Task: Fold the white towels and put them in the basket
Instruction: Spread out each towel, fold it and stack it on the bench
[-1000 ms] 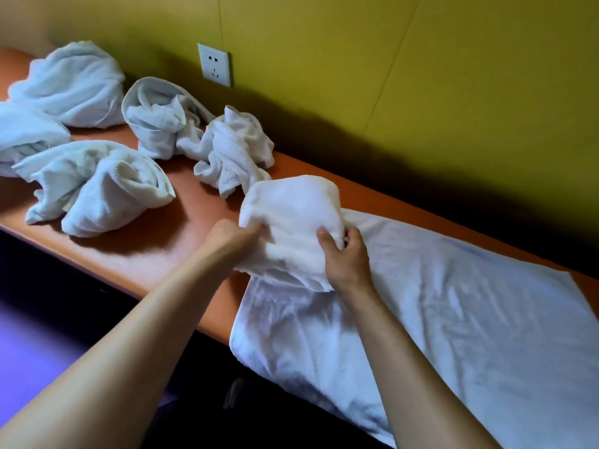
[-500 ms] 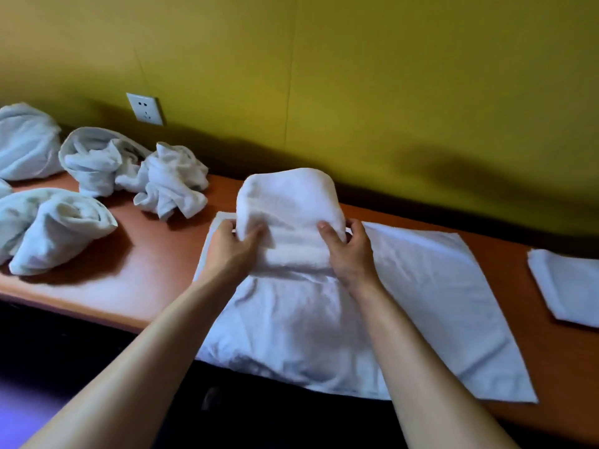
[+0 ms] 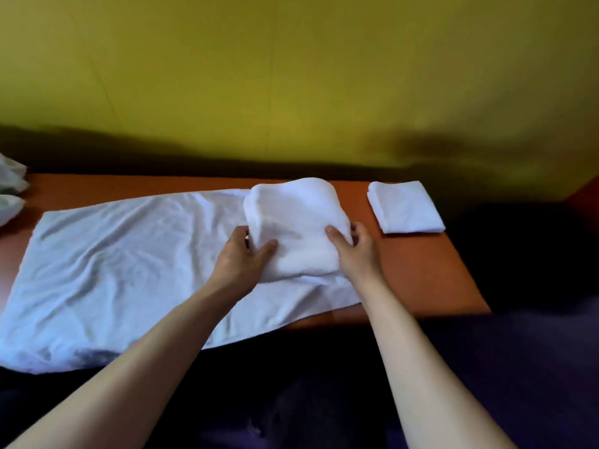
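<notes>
A: We hold the folded white terry towel bundle (image 3: 296, 228) just above the right end of the large flat white towel (image 3: 123, 264) spread on the orange counter (image 3: 418, 273). How do we carry it well?

B: We judge it best to keep the layers squeezed evenly from both sides and level, so the fold does not slump. No basket shows here, so we cannot tell where it goes.

A: And our hands?

B: The left hand (image 3: 241, 264) clasps the bundle's left side, thumb on top, fingers tucked behind. The right hand (image 3: 355, 251) clasps its right side the same way. Both are partly curled, neither loose.

A: Anything nearby?

B: A small folded white square towel (image 3: 405, 207) lies right of the bundle, apart from it; crumpled white towels (image 3: 11, 189) sit far left.
</notes>
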`<state>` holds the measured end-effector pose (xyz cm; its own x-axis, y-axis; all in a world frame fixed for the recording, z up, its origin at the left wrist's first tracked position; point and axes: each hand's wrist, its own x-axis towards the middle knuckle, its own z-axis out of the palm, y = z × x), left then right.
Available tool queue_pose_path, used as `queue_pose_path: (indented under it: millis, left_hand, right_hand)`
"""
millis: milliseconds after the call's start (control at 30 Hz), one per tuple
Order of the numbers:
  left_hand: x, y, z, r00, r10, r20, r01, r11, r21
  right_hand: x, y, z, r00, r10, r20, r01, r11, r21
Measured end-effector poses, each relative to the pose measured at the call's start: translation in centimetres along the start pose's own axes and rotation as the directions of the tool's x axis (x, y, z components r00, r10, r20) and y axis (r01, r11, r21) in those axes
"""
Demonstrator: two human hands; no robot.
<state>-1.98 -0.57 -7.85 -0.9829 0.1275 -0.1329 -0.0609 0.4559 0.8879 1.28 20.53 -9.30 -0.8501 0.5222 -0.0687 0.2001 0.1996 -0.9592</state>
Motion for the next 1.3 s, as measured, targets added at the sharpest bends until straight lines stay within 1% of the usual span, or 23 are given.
queue_pose_path:
  millis: [100, 167, 267, 367, 433, 567, 600, 633, 667, 700, 733, 767, 800, 833, 867, 900, 933, 1000, 1033, 1100, 1200, 1233, 1300]
  left_hand:
    - [-0.7, 1.5, 5.0, 0.996, 0.009, 0.091, -0.012, 0.999, 0.037]
    - [-1.2, 2.4, 8.2, 0.985, 0.024, 0.172, -0.033, 0.998, 0.052]
    - [-1.6, 3.7, 12.7, 0.950, 0.008, 0.313, -0.018, 0.999, 0.030]
    - [-1.5, 4.7, 17.0, 0.913, 0.046, 0.406, -0.082, 0.994, 0.072]
    - [-1.2, 5.3, 19.7, 0.896, 0.095, 0.434, -0.134, 0.989, 0.059]
    - [-0.4, 6.0, 24.3, 0.882, 0.159, 0.445, -0.181, 0.984, 0.006]
    - [-0.3, 6.2, 25.3, 0.872, 0.160, 0.462, -0.194, 0.981, 0.027]
    - [-0.4, 6.3, 26.2, 0.864, 0.156, 0.478, -0.226, 0.970, 0.091]
    - [-0.3, 6.2, 27.0, 0.867, 0.154, 0.475, -0.288, 0.932, 0.222]
    - [-0.4, 5.9, 27.6, 0.875, 0.167, 0.454, -0.363, 0.848, 0.387]
    - [-0.4, 5.6, 27.9, 0.875, 0.192, 0.445, -0.420, 0.758, 0.500]
    - [-0.3, 5.3, 28.1, 0.862, 0.213, 0.461, -0.464, 0.698, 0.545]
    - [-0.2, 4.8, 28.2, 0.847, 0.216, 0.485, -0.490, 0.671, 0.556]
    - [0.0, 4.3, 28.2, 0.836, 0.214, 0.505, -0.504, 0.663, 0.553]
    - [0.1, 3.9, 28.1, 0.829, 0.213, 0.517, -0.512, 0.660, 0.549]
    - [0.2, 3.7, 27.9, 0.824, 0.225, 0.520, -0.523, 0.655, 0.545]
    - [0.2, 3.3, 27.4, 0.823, 0.256, 0.507, -0.537, 0.642, 0.547]
    - [0.3, 2.6, 26.1, 0.824, 0.335, 0.458, -0.560, 0.608, 0.563]
    - [0.3, 2.1, 25.1, 0.831, 0.342, 0.438, -0.552, 0.596, 0.583]
    - [0.6, 0.4, 22.8, 0.854, 0.316, 0.413, -0.519, 0.571, 0.636]
    - [0.9, -2.7, 19.3, 0.891, 0.283, 0.354, -0.452, 0.509, 0.732]
    - [1.1, -3.6, 18.3, 0.901, 0.274, 0.337, -0.432, 0.498, 0.752]
    - [1.5, -4.8, 16.8, 0.909, 0.279, 0.310, -0.411, 0.473, 0.779]
  right_hand:
    - [0.2, 2.5, -5.1, 0.996, 0.034, -0.077, -0.034, 0.999, -0.008]
    - [0.7, 4.3, -8.3, 0.990, 0.047, -0.131, -0.053, 0.998, -0.045]
    - [1.7, 6.8, -12.8, 0.979, 0.065, -0.193, -0.089, 0.989, -0.121]
    - [2.9, 8.9, -17.1, 0.960, 0.049, -0.276, -0.099, 0.981, -0.169]
    - [3.7, 9.7, -19.6, 0.952, 0.039, -0.302, -0.100, 0.977, -0.187]
    - [5.3, 10.6, -23.8, 0.939, 0.030, -0.341, -0.117, 0.964, -0.237]
    - [5.7, 11.0, -24.6, 0.937, 0.025, -0.349, -0.124, 0.957, -0.263]
    - [6.0, 11.2, -25.2, 0.931, 0.014, -0.364, -0.137, 0.939, -0.316]
    - [6.1, 11.4, -25.4, 0.923, -0.017, -0.385, -0.154, 0.899, -0.411]
    - [6.1, 11.7, -25.4, 0.917, -0.085, -0.390, -0.151, 0.831, -0.536]
    - [5.9, 12.0, -25.0, 0.916, -0.179, -0.360, -0.111, 0.747, -0.656]
    - [5.7, 12.2, -24.2, 0.921, -0.266, -0.283, -0.035, 0.669, -0.742]
    - [5.4, 12.5, -23.2, 0.937, -0.303, -0.172, 0.049, 0.603, -0.796]
    - [5.2, 12.9, -22.2, 0.959, -0.278, -0.062, 0.103, 0.540, -0.836]
    - [5.0, 13.5, -21.3, 0.977, -0.215, 0.013, 0.117, 0.476, -0.871]
    - [4.9, 14.1, -20.7, 0.989, -0.143, 0.044, 0.101, 0.423, -0.900]
    - [4.8, 14.6, -20.4, 0.995, -0.097, 0.039, 0.073, 0.386, -0.919]
    - [4.8, 14.9, -20.5, 0.998, -0.068, -0.011, 0.014, 0.363, -0.932]
    - [4.9, 14.7, -20.7, 0.998, -0.063, -0.022, 0.003, 0.368, -0.930]
    - [5.1, 14.5, -20.9, 0.999, -0.042, -0.014, 0.003, 0.370, -0.929]
    - [5.1, 13.8, -20.7, 1.000, -0.019, -0.010, -0.002, 0.340, -0.941]
    - [5.1, 13.4, -20.5, 0.999, -0.045, -0.020, -0.004, 0.338, -0.941]
    - [5.5, 12.3, -19.7, 0.986, -0.162, -0.041, 0.024, 0.378, -0.926]
